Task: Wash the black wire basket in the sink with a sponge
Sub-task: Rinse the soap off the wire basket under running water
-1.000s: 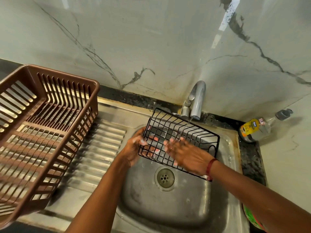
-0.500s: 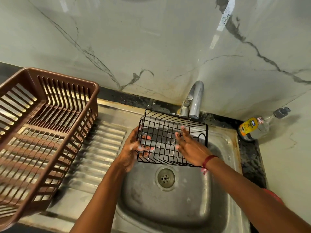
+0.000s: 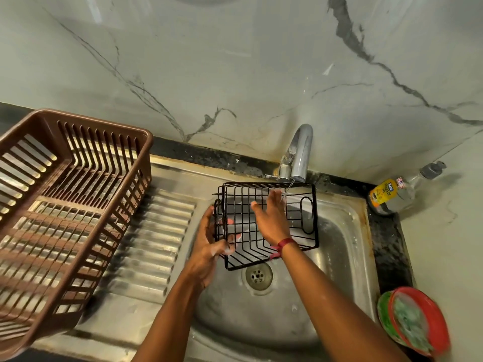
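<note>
The black wire basket (image 3: 300,205) is held tilted above the steel sink (image 3: 342,257), just under the tap (image 3: 300,152), from which a thin stream of water runs. My left hand (image 3: 209,246) grips the basket's left end, with soapy fingers curled through the wires. My right hand (image 3: 271,218) lies flat inside the basket, fingers straight against the wire bottom near the stream. No sponge is in either hand; a green scrub pad sits in the red dish (image 3: 415,322) at the right.
A brown plastic dish rack (image 3: 65,205) stands on the ribbed drainboard (image 3: 156,231) at the left. A dish soap bottle (image 3: 392,194) lies on the counter right of the tap. The drain (image 3: 257,276) is below the basket. A marble wall rises behind.
The basket has been turned and levelled under the tap. My right hand slid up along the wires toward the water stream. My left hand kept its grip on the left end.
</note>
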Demonstrator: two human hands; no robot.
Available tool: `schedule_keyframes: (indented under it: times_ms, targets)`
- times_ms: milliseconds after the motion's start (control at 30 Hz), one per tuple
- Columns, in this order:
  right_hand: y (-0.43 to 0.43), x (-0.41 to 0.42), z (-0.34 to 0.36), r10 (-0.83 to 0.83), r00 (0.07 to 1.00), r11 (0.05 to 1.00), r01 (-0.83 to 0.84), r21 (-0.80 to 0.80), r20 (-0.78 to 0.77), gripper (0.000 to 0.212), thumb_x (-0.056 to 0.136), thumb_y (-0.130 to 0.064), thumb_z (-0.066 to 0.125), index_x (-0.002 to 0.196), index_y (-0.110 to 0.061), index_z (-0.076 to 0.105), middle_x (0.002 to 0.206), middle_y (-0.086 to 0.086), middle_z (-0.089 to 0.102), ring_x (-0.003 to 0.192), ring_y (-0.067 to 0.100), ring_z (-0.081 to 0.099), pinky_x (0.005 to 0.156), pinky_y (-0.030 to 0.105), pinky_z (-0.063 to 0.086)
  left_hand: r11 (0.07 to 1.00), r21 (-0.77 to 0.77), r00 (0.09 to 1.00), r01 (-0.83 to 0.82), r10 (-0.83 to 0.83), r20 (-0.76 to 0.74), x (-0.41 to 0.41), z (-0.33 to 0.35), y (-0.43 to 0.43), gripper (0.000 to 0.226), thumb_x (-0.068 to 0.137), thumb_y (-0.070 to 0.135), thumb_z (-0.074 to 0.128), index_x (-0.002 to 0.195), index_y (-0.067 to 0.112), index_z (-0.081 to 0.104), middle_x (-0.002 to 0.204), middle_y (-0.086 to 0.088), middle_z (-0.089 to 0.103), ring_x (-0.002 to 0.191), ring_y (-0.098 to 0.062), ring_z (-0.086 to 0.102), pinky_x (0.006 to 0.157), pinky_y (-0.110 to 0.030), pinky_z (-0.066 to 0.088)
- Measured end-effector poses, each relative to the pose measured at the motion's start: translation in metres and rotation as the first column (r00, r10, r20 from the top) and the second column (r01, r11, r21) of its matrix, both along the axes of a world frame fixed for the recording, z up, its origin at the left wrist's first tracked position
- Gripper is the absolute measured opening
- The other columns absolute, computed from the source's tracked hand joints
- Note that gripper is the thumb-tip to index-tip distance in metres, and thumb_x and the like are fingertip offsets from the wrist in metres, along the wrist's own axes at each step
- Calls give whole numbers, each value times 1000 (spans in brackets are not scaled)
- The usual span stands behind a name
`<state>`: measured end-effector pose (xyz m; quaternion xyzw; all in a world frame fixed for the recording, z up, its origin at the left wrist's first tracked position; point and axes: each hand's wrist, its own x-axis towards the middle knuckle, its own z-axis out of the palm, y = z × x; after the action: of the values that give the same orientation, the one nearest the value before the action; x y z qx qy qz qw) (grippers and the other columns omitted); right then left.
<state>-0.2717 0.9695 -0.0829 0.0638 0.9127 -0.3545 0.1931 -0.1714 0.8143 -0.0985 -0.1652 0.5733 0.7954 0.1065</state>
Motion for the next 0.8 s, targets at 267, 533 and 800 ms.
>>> schedule_keyframes:
  times_ms: [267, 533, 800]
  targets:
    - [-11, 5, -4, -310, 947, 947, 316, -62, 91, 77, 95, -36, 45, 152, -7, 2, 160, 11, -3, 147, 29, 3, 118, 43, 12, 999, 15, 999, -35, 35, -8, 6, 3, 3, 114, 41, 25, 83, 144, 48, 41, 159, -15, 39, 142, -46, 41, 111, -66, 39]
    - [-6, -3, 5, -218, 975, 973, 221, 63, -48, 74, 94, -45, 43, 152, -15, 11, 161, 5, 3, 147, 24, 8, 117, 50, 16, 1000, -3, 1000, 13, -13, -11, 5, 6, -1, 123, 43, 25, 79, 155, 38, 31, 157, -15, 40, 139, -46, 45, 109, -65, 43]
    - [-13, 2, 4, -515, 813, 818, 561, -126, 272, 65, 85, -49, 51, 136, -9, 44, 141, 12, 38, 120, 31, 43, 71, 35, 46, 999, 23, 999, -36, 37, -30, 7, 6, 5, 112, 45, 24, 77, 148, 40, 36, 154, -15, 46, 136, -45, 49, 109, -64, 43]
